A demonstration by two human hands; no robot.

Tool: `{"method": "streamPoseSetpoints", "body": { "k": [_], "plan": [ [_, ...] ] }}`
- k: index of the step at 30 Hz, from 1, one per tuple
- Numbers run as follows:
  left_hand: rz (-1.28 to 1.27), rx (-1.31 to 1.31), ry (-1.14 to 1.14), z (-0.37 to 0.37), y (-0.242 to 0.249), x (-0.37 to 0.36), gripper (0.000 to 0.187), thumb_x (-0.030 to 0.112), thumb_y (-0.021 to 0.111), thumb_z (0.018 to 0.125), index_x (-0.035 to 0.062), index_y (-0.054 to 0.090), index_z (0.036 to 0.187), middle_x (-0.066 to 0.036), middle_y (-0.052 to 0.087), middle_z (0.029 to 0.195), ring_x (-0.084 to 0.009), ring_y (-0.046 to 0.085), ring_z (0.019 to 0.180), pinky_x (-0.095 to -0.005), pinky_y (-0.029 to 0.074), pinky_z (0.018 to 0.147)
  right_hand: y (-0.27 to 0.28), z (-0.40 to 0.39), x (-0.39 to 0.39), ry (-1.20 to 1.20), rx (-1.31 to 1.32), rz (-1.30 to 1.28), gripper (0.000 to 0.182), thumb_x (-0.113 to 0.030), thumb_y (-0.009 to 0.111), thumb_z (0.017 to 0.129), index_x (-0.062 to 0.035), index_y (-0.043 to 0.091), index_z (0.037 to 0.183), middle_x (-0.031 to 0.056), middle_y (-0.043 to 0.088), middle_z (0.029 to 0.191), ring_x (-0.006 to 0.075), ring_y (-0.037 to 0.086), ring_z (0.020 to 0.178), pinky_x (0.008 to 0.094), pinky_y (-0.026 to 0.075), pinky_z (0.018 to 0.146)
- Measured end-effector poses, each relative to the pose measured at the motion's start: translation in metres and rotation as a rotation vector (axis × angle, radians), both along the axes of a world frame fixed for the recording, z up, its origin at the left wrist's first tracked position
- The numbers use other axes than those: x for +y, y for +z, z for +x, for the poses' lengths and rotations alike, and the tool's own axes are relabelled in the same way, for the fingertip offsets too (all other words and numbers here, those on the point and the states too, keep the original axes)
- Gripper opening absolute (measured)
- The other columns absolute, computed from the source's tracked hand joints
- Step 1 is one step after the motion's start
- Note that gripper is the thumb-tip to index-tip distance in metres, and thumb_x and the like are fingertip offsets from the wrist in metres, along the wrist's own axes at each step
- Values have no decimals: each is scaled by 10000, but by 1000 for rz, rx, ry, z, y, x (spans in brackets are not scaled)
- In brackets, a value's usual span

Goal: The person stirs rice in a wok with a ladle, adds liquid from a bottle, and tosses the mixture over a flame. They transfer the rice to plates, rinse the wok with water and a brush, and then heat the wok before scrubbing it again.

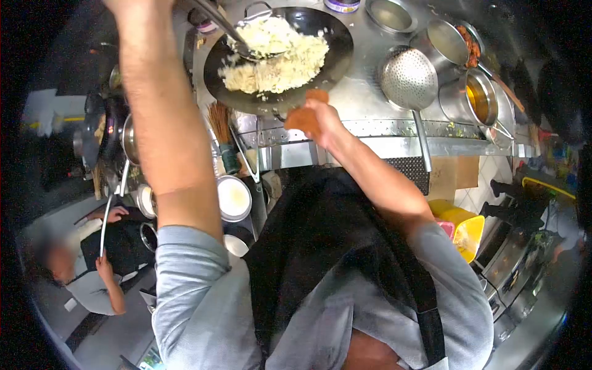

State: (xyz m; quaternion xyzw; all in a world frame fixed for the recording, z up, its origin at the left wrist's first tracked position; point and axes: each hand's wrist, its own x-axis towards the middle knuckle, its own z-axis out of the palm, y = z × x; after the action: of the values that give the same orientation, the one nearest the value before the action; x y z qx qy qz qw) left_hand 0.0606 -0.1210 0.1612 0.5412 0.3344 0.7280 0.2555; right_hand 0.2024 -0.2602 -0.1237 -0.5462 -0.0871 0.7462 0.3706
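Note:
A black wok (341, 46) at the top middle holds a heap of pale yellow rice (302, 58). A metal ladle (231, 32) dips into the rice, its handle rising to the top edge beside my left hand (139, 5). Most of that hand is cut off and its fingers are out of frame; the slanted handle appears held there. My right hand (325, 120) is closed around a folded orange-brown cloth (303, 121) at the wok's near rim. The cloth covers whatever part of the wok is gripped. A bamboo wok brush (222, 132) stands nearby on the left.
A perforated strainer (408, 77) lies right of the wok on the steel counter (364, 98). Beyond it are metal pots (449, 43), one with orange liquid (475, 98). White bowls (234, 197) stand at left. Another person (92, 265) works at lower left. A yellow bin (470, 231) sits at right.

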Motion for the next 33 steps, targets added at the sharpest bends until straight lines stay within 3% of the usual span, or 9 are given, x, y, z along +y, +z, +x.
{"method": "streamPoseSetpoints", "body": {
  "k": [4,6,9,12,14,19,24,29,33],
  "plan": [
    [-601,313,368,49,-37,-24,258,263,623,931,122,519,742,29,482,591,-99,457,512,-299,387,476,-41,-16,38,-97,-19,-3,258,-211,542,879,-59,498,1083,146,644,984,219,637,777,288,441,458],
    [-462,217,517,17,-164,55,279,286,589,949,101,527,749,20,490,613,-115,478,543,-324,397,498,-59,-21,47,-111,44,29,248,-210,542,876,-54,506,1066,148,658,952,225,649,741,285,434,433],
    [-677,233,247,2,-93,29,278,266,576,953,102,511,739,18,481,613,-101,463,516,-310,382,477,-71,-21,44,-139,53,80,264,-205,544,873,-32,506,1069,158,674,919,243,665,682,301,434,409],
    [-469,127,436,0,-89,25,280,242,593,945,111,523,709,20,511,610,-104,455,494,-310,369,431,-67,-19,62,-218,74,62,262,-192,526,881,-13,508,1071,158,679,910,250,671,688,303,431,405],
    [-138,158,328,-25,-207,94,307,251,647,913,112,493,686,23,481,612,-110,459,515,-298,380,475,-79,-17,56,-93,83,62,264,-178,509,887,-2,508,1085,170,679,927,269,686,728,317,481,433],
    [-260,-124,63,4,-98,77,329,247,642,935,104,488,681,25,426,489,-129,383,364,-306,329,373,-82,-23,55,-219,150,104,254,-147,504,882,15,499,1078,201,669,949,302,681,766,366,556,526],
    [-550,306,368,4,-167,114,279,287,627,921,27,616,821,-86,591,720,-178,596,722,-321,469,563,-95,-23,59,-205,195,129,247,-96,504,860,38,486,1068,229,642,971,351,674,814,449,594,691],
    [-231,-273,-107,2,-105,107,312,234,701,887,99,492,698,11,475,563,-124,377,356,-272,345,370,-95,-26,56,-260,172,113,244,-85,503,853,49,485,1056,230,631,956,359,667,830,474,587,713],
    [-540,-28,306,11,-165,122,236,229,693,891,53,559,807,-9,503,578,-146,470,427,-330,425,406,-94,-26,58,-246,225,145,246,-85,501,853,55,485,1055,228,626,951,362,662,834,483,582,717]
  ]
}}
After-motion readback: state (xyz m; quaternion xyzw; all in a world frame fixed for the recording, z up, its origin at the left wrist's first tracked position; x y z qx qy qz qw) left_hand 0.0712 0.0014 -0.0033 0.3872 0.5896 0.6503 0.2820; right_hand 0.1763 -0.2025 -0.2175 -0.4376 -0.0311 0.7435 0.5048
